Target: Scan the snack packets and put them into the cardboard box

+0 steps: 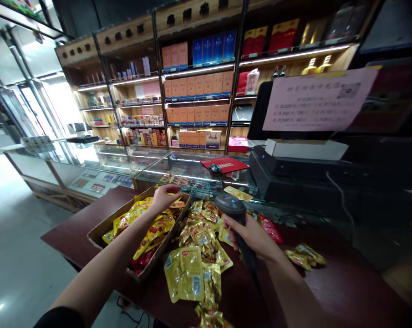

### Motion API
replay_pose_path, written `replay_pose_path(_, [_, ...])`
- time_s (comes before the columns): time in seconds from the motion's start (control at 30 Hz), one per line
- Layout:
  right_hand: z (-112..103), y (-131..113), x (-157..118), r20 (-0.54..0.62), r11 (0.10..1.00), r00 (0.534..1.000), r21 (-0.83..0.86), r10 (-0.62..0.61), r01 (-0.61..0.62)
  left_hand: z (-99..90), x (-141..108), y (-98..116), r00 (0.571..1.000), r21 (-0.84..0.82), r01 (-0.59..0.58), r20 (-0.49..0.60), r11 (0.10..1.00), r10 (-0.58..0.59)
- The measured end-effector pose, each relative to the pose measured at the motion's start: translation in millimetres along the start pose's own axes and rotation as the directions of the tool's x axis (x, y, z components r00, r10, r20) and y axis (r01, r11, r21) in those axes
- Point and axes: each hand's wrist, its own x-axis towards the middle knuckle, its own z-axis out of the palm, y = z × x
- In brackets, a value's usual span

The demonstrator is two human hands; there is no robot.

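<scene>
My right hand (248, 237) is wrapped round the handle of a black barcode scanner (230, 204), which has a small blue light on top. My left hand (165, 197) is over the far right part of an open cardboard box (160, 255), its fingers stretched out to the right with nothing seen in them. Yellow and gold snack packets (134, 214) fill the box, with some red at its near end. Between the box and the scanner lies a heap of shiny gold snack packets (204, 237). A larger flat gold packet (184, 273) with a barcode label lies at its near side.
To the right are a red packet (270, 228) and several gold packets (306, 256) on the dark red table (345, 287). A glass counter (151, 166) stands behind, with a red folder (224, 165) on it. A monitor with a paper sign (318, 102) stands at right.
</scene>
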Motion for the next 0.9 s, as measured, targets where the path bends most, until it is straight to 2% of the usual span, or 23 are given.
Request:
replay_pose_path(0.33, [-23,-2,-1,-0.098,0.998,0.995,0.065,-0.01,0.017,105.6,-6,8,0.972,0.002,-0.028,0.233,1.0,0.027])
replay_pose_path(0.47, [-29,-3,1,-0.114,0.996,0.993,0.094,0.023,-0.012,134.3,-12,2,0.945,0.045,-0.063,0.323,0.997,0.045])
replay_pose_path(0.57, [-30,-4,1,-0.121,0.995,0.992,0.096,0.041,-0.03,143.7,-22,-5,0.919,0.183,-0.184,0.379,0.966,0.104])
replay_pose_path(0.63, [-30,-4,1,-0.127,0.996,0.991,0.081,0.046,-0.036,144.6,-28,-9,0.879,0.292,-0.312,0.45,0.904,0.158])
replay_pose_path(0.7, [-29,-2,2,-0.136,0.996,0.989,0.076,0.06,-0.05,143.0,-32,-9,0.834,0.355,-0.382,0.53,0.853,0.153])
replay_pose_path(0.77, [-28,0,4,-0.134,0.994,0.988,0.08,0.08,-0.069,140.9,-33,-7,0.808,0.389,-0.391,0.579,0.834,0.109])
replay_pose_path(0.83, [-27,3,5,-0.129,0.994,0.988,0.076,0.084,-0.074,140.0,-34,-5,0.812,0.422,-0.375,0.579,0.825,0.073])
replay_pose_path(0.9, [-26,5,7,-0.125,0.996,0.989,0.059,0.081,-0.074,140.6,-34,-2,0.835,0.473,-0.354,0.548,0.807,0.045])
